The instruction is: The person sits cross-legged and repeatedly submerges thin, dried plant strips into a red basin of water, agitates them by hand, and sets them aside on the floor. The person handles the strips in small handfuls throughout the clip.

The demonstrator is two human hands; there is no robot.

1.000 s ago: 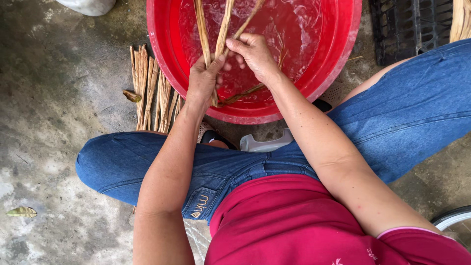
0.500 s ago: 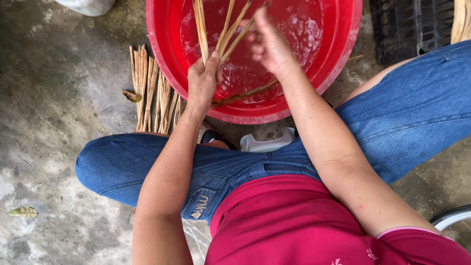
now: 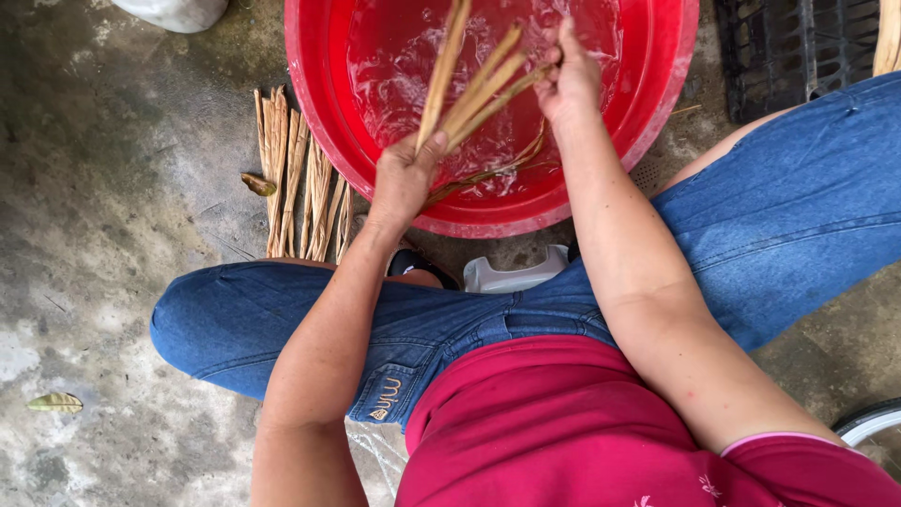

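We saw a person sitting low over a red basin (image 3: 324,141) that was filled with water. The left hand (image 3: 404,178) was closed around the lower ends of a small bundle of tan strips (image 3: 479,89), with the thumb pressed on top of them. From this grip the strips went up and to the right, away from the body, and they opened a little like a fan above the water. One strip pointed more steeply, almost straight away from the person.

The right hand (image 3: 568,80) was at the far end of the bundle. Its fingers pinched the tip of one or two strips, and one finger stood up free. So the long axis of the bundle ran from the left hand, which was nearer to the body, toward the right hand, which was farther over the basin. Both hands touched the bundle, one at each end.

A darker stem (image 3: 488,174) lay curved in the water under the hands. More dry strips (image 3: 300,178) lay side by side on the concrete floor (image 3: 103,235), just beside the basin on the left, well apart from both hands.
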